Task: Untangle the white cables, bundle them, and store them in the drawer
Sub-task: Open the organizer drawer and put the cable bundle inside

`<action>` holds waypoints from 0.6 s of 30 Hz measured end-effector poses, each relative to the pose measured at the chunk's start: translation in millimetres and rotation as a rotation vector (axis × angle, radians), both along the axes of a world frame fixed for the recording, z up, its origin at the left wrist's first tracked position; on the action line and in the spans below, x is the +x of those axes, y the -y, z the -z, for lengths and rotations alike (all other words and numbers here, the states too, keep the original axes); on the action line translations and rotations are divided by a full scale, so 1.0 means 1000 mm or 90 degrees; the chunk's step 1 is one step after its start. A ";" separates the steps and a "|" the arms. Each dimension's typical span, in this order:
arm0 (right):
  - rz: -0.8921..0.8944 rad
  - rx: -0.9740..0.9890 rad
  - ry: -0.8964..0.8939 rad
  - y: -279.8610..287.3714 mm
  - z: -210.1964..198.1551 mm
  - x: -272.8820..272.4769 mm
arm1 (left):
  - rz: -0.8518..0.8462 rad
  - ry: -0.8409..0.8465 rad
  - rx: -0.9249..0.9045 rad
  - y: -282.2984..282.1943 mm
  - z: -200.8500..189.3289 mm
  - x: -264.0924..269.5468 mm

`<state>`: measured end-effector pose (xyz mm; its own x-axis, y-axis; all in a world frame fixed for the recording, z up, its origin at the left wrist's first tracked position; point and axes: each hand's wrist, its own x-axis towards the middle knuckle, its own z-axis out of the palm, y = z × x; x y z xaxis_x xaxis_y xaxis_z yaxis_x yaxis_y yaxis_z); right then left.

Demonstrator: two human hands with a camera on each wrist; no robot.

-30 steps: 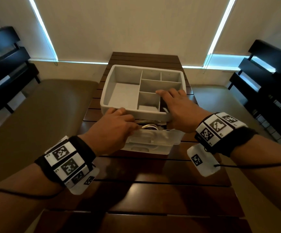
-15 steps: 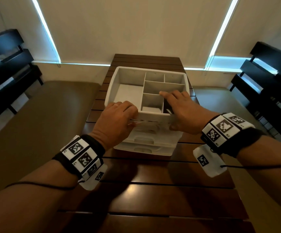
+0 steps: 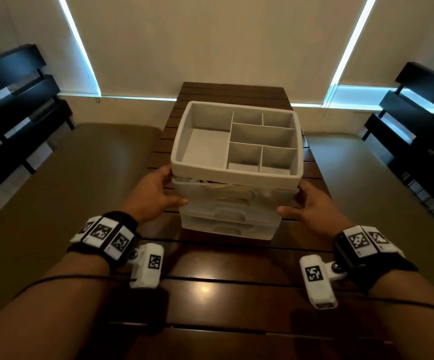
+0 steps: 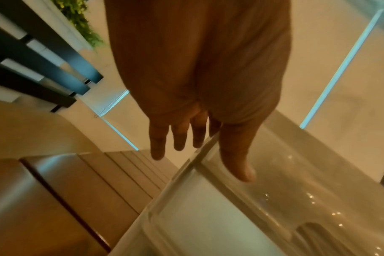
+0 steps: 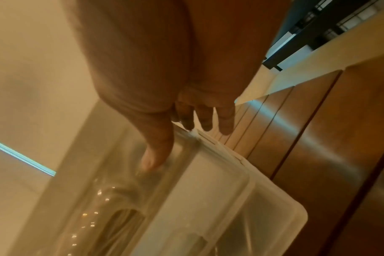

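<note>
A translucent white drawer unit [image 3: 226,224] stands on the dark slatted table [image 3: 210,281], with a grey divided tray [image 3: 234,175] on top. Its top drawer [image 3: 236,196] is pushed almost fully in, and white cables [image 3: 210,184] show inside it just under the tray's rim. My left hand [image 3: 156,196] lies against the unit's left side, fingers straight and thumb on the drawer front. My right hand [image 3: 312,203] mirrors it on the right side. The left wrist view shows the left hand [image 4: 200,138] flat along the unit's corner [image 4: 208,216]; the right wrist view shows the right hand [image 5: 186,124] likewise on the unit [image 5: 208,199].
Two lower drawers [image 3: 226,229] are pushed in. Tan padded benches [image 3: 67,190] flank the narrow table, and black slatted benches [image 3: 16,100] stand at the far left and right. A wall with blinds is behind the unit.
The top drawer, pulled out with the cables showing a second ago, has been pushed in. Both hands moved from the drawer front and the tray to the unit's sides.
</note>
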<state>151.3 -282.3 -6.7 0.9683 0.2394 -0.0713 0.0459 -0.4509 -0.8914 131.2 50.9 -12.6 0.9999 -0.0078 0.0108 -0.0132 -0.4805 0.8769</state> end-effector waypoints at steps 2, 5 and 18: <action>0.037 0.002 0.043 -0.002 0.008 0.005 | -0.001 0.007 -0.009 0.001 0.003 0.009; 0.061 -0.003 0.093 0.000 0.018 0.011 | -0.017 0.034 -0.023 -0.001 0.009 0.014; 0.144 -0.067 0.134 -0.005 0.016 0.027 | -0.143 0.099 -0.070 0.012 0.028 0.027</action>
<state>178.3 -277.4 -22.8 0.9922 0.0184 0.1234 0.1125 -0.5600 -0.8208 158.3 38.8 -40.8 0.9626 0.2240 0.1521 -0.0550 -0.3882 0.9199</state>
